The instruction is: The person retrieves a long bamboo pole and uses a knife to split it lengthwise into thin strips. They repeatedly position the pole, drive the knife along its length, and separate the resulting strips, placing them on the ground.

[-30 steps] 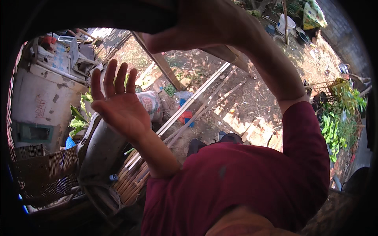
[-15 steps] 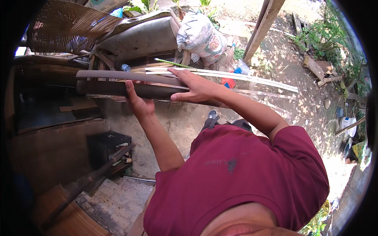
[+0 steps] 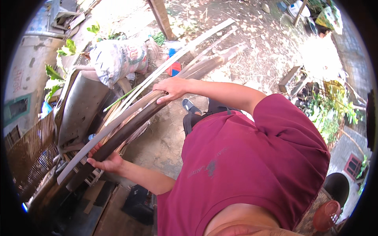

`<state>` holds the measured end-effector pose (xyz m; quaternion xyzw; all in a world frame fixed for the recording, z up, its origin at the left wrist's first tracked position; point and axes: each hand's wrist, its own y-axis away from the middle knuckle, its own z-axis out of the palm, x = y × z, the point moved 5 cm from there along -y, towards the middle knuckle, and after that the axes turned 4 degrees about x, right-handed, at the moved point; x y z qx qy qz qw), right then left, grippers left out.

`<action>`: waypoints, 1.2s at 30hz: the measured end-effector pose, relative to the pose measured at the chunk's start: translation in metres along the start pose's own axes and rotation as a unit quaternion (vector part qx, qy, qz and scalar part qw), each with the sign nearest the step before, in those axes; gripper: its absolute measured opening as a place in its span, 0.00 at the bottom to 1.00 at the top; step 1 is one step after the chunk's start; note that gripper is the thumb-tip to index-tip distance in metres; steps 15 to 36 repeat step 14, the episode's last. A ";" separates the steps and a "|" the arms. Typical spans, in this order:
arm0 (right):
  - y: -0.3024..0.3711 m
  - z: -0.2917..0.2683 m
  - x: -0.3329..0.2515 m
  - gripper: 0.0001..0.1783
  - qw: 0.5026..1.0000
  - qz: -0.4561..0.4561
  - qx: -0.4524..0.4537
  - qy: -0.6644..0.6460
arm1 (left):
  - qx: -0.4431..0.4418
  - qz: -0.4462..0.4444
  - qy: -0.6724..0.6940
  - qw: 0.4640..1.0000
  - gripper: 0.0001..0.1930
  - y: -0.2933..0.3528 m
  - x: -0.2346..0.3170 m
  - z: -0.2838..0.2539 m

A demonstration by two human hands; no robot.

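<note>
Right hand: my right hand (image 3: 170,88) is clamped over the top of the bamboo bundle (image 3: 145,114), fingers curled down round the dark pole and the pale split strips.
Left hand: my left hand (image 3: 105,160) is closed under the low end of the same bundle, palm up, bearing its weight.
Change: half a second ago the bundle lay level across my front with both hands near its middle; now it slants, low end by my left hand, far tips (image 3: 232,35) out over the dirt yard (image 3: 252,51). My hands have spread wider along it.
Meaning: I judge I am swinging the lengths round to carry or set them down, with the grip now steadier.
Bundle's near side: the grey metal sheet (image 3: 80,106) leans just beside the bundle, and the printed sack (image 3: 120,59) sits above it, close to the pale strips.
Bundle's low end: clutter and a woven panel (image 3: 27,153) crowd near it; little room there.
Bundle's far end: the wooden post (image 3: 161,17) stands near the tips, to their left.
Open room: beyond the tips the yard is bare earth, the freest way to swing.
</note>
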<state>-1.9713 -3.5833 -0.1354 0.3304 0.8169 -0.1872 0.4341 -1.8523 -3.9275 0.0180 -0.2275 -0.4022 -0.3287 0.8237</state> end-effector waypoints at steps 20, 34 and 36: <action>0.011 -0.031 0.033 0.33 0.996 -0.055 -0.070 -0.007 | 0.033 0.072 -0.054 0.995 0.38 0.031 0.007 0.059; 0.011 -0.031 0.033 0.33 0.996 -0.055 -0.070 -0.007 | 0.033 0.072 -0.054 0.995 0.38 0.031 0.007 0.059; 0.011 -0.031 0.033 0.33 0.996 -0.055 -0.070 -0.007 | 0.033 0.072 -0.054 0.995 0.38 0.031 0.007 0.059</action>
